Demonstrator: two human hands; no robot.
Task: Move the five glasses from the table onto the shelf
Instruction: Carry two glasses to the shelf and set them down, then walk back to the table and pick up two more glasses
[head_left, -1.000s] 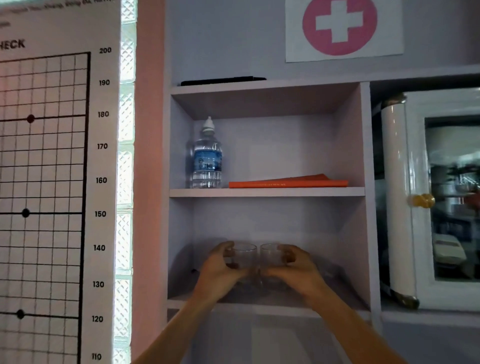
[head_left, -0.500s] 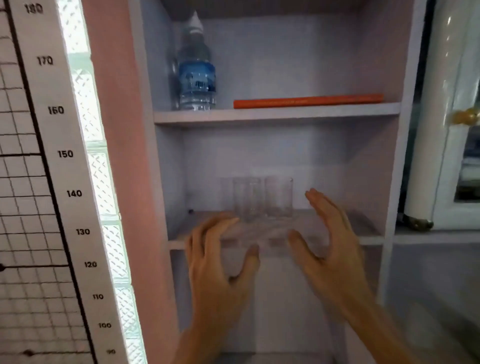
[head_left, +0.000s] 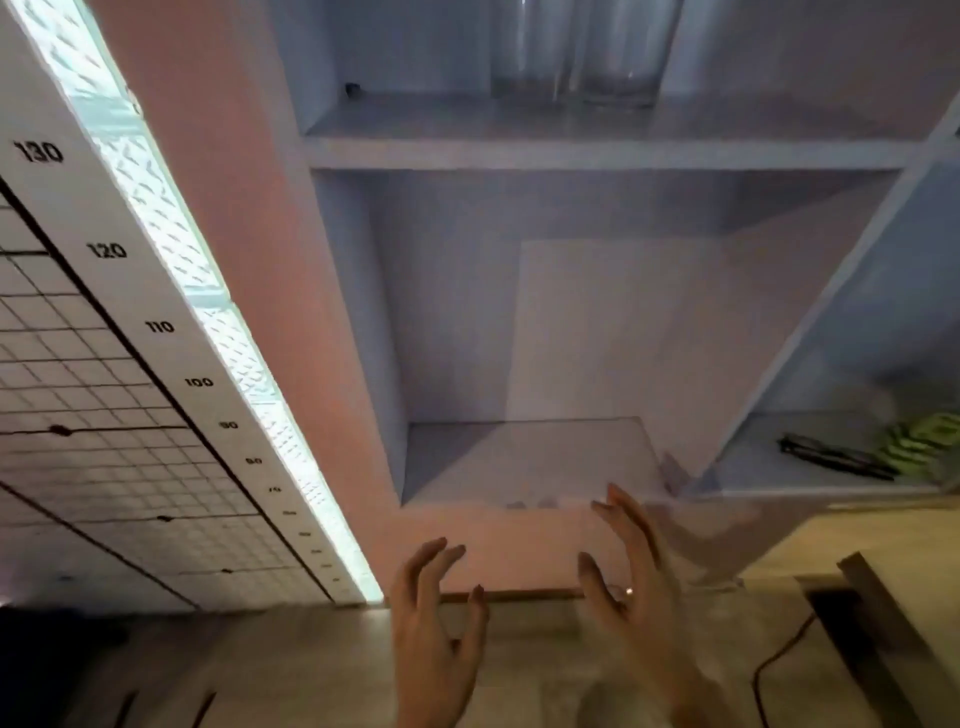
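Atop shelf (head_left: 597, 153), seemingly two glasses (head_left: 576, 52) (tops cropped)

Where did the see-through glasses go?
The glasses stand side by side on the shelf at the top middle of the head view, high above both empty hands, with the height chart off to the left.

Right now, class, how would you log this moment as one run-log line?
left hand: open, empty | right hand: open, empty | glasses: upright on shelf, side by side | table: below hands
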